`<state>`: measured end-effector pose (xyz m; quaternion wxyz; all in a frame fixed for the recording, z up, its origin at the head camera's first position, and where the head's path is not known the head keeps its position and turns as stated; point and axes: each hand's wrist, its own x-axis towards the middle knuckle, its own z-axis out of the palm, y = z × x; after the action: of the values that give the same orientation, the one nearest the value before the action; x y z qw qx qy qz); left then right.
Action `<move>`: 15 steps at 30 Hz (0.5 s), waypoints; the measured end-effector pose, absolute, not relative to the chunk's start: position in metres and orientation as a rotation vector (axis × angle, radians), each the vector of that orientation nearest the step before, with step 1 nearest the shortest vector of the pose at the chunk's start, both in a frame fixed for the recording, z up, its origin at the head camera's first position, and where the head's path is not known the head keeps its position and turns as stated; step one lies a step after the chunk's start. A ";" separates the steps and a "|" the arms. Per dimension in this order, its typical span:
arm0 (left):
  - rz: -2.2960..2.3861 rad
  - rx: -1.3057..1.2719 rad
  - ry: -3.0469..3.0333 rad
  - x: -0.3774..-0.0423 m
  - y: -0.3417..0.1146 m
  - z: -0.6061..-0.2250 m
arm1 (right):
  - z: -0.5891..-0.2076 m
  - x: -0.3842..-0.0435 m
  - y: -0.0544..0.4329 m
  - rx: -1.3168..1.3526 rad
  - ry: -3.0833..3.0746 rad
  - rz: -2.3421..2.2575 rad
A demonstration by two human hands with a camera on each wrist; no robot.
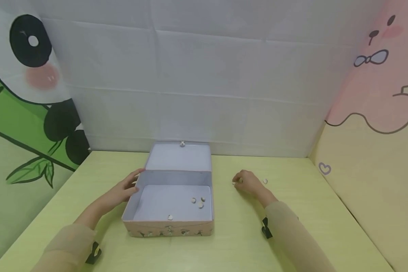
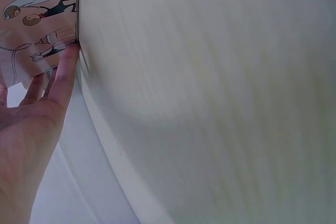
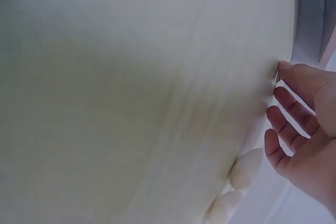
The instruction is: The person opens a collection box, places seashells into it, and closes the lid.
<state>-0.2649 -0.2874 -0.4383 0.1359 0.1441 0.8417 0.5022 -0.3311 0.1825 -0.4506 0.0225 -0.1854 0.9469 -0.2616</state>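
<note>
An open tin box (image 1: pixel 169 228) with a pale interior and a pink, figure-printed outside stands on the table, its lid (image 1: pixel 178 158) tilted back. My left hand (image 1: pixel 117 194) rests against the box's left side; in the left wrist view its extended fingers touch the printed wall (image 2: pixel 39 30). To the right of the box, my right hand (image 1: pixel 249 184) is low over the table and pinches a small whitish shell (image 1: pixel 234 183) at its fingertips. Several similar shells (image 1: pixel 193 200) lie inside the box, mostly toward the right, with one shell (image 1: pixel 170 217) at the front wall.
Another shell (image 1: pixel 265 181) lies just beyond the right hand. In the right wrist view two rounded cream shells (image 3: pixel 247 169) sit on the table below the fingers. A white cloth (image 1: pixel 204 75) hangs behind the yellow-green table (image 1: pixel 176 253), with painted panels at both sides.
</note>
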 end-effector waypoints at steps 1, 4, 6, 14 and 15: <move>1.453 0.420 2.437 -0.265 -0.287 -0.438 | -0.451 -0.331 0.183 -0.572 2.932 -0.814; 1.451 0.420 2.438 -0.265 -0.287 -0.438 | -0.452 -0.332 0.183 -0.585 2.939 -0.807; 1.451 0.415 2.438 -0.265 -0.287 -0.438 | -0.451 -0.333 0.183 -0.602 2.943 -0.809; 1.452 0.423 2.441 -0.266 -0.286 -0.438 | -0.449 -0.330 0.188 -0.711 2.932 -0.865; 1.452 0.426 2.442 -0.266 -0.286 -0.438 | -0.448 -0.329 0.188 -0.706 2.925 -0.873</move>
<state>-0.2656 -0.2858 -0.4382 0.1339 0.1469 0.8424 0.5008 -0.3289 0.1882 -0.4481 0.0041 -0.2254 0.9335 -0.2788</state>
